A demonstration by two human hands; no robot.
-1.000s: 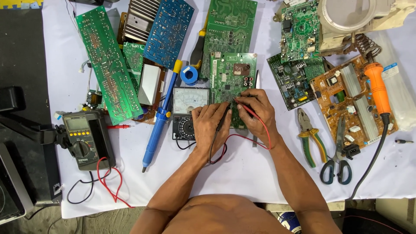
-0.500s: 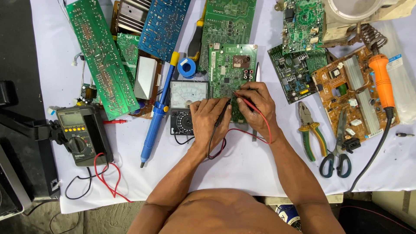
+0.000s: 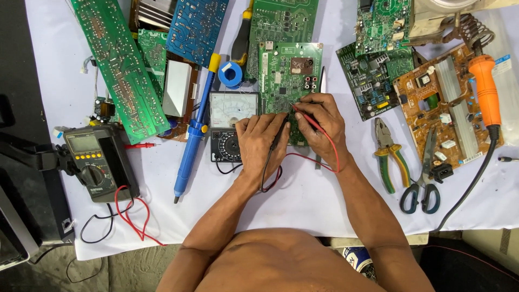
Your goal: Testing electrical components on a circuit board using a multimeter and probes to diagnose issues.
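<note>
A green circuit board (image 3: 289, 75) lies in the middle of the white-covered table (image 3: 303, 200). My right hand (image 3: 321, 124) pinches a red test probe (image 3: 308, 120) with its tip against the board's lower part. My left hand (image 3: 262, 143) holds a black test probe (image 3: 275, 141) pointed at the same area. Red and black leads loop back from both hands toward me. An analog multimeter (image 3: 231, 124) with a white dial face sits just left of my left hand, touching the board's edge.
A blue desoldering pump (image 3: 193, 130) and solder roll (image 3: 231, 74) lie left of the meter. A dark digital multimeter (image 3: 94, 162) sits far left. Pliers (image 3: 388, 154), scissors (image 3: 421, 178), an orange soldering iron (image 3: 484, 89) and several other circuit boards surround the work area.
Both hands keep the probes on the same board; the view has shifted slightly, and the probe tips have barely moved.
</note>
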